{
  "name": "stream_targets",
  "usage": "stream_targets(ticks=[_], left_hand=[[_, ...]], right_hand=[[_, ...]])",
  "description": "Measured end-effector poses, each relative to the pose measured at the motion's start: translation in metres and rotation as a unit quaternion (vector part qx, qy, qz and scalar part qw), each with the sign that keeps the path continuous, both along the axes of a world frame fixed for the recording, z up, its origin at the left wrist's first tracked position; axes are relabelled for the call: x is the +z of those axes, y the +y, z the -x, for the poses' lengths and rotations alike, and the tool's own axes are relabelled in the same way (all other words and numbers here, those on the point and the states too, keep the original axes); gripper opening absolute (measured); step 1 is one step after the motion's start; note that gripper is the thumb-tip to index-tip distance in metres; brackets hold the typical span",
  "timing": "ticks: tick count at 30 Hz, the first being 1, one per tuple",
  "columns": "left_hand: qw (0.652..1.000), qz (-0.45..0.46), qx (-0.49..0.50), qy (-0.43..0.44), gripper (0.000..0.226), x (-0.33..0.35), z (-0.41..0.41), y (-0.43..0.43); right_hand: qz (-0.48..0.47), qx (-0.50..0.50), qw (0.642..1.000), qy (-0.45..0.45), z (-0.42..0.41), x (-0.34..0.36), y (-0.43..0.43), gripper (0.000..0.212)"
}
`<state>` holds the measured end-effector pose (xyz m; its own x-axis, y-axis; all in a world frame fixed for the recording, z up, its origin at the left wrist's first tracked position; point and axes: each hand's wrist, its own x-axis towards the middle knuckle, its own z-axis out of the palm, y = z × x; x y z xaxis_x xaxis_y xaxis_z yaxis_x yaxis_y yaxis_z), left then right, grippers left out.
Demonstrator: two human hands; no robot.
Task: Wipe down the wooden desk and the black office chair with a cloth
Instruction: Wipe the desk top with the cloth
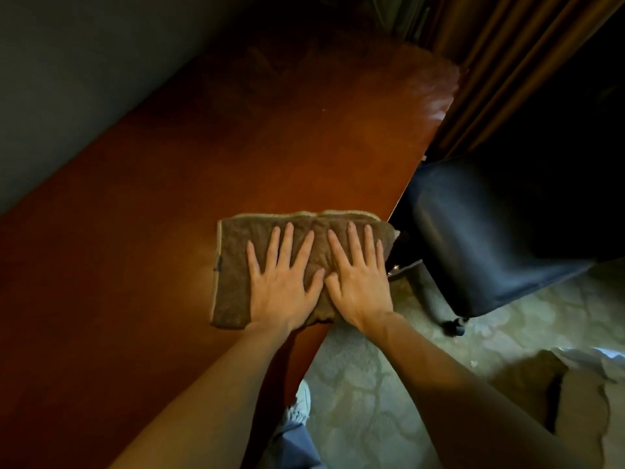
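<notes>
Folded brown terry cloth [270, 258] being pressed flat near the front edge of the reddish-brown wooden desk [203, 157] by the left hand [284, 282] and right hand [358, 282], fingers being kept straight and spread, even pressure being advised for overlapping strokes, black leather office chair [473, 238] being left unwiped beside the desk

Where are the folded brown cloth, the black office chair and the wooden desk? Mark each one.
Folded brown terry cloth [233, 265]: head view, bare left part beside the hands.
Black leather office chair [480, 238]: head view, backrest surface.
Reddish-brown wooden desk [236, 157]: head view, bare top beyond the cloth.
</notes>
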<state>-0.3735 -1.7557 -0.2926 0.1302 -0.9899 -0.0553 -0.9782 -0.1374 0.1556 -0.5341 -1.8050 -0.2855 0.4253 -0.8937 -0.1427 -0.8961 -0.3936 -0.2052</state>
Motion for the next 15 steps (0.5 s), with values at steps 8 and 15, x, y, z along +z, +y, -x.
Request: stream_targets(ticks=[8,15], left_hand=[[0.994,-0.037,0.1,0.008,0.074,0.007,0.011,0.1],[0.994,-0.067,0.084,-0.001,0.075,0.018,0.005,0.136]], right_hand=[[-0.019,0.166,0.982,0.087,-0.002,0.01,0.042,0.07],[-0.011,0.053,0.998,0.028,-0.014,0.018,0.09,0.072]])
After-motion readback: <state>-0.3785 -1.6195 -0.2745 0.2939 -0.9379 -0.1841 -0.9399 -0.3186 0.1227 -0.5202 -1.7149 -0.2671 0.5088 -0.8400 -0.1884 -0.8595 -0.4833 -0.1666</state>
